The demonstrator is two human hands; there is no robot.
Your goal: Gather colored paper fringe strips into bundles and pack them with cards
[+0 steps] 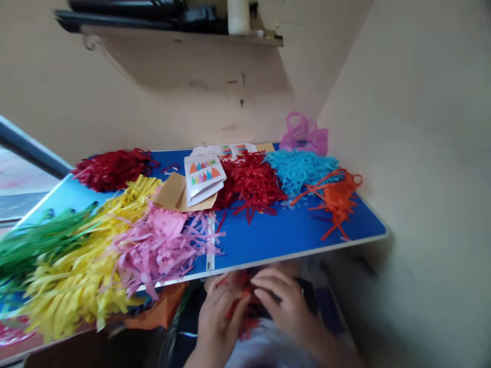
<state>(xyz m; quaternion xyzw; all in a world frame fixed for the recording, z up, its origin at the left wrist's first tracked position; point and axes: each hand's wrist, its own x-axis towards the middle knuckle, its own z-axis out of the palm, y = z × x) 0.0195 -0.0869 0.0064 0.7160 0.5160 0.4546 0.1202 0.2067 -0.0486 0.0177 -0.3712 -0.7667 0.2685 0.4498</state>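
Note:
Both of my hands are over my lap, below the front edge of the blue table point(264, 235). A bundle of red fringed strips point(247, 299) lies between them, partly covered by my fingers. My left hand point(222, 314) is closed around the left side of the bundle. From the right, my right hand point(282, 299) has its curled fingertips and thumb on the strips, slightly blurred. Nearest on the tabletop are a pink fringe pile point(161, 250) and a red fringe pile point(255, 181).
Yellow fringes point(84, 271) and green fringes point(42, 240) hang over the table's left side. Printed cards point(204, 176) lie on brown paper point(171, 191). Behind sit dark red point(115, 168), light blue point(303, 168) and orange fringes point(339, 197), plus a pink plastic bag point(305, 133). A shelf point(184, 37) juts above.

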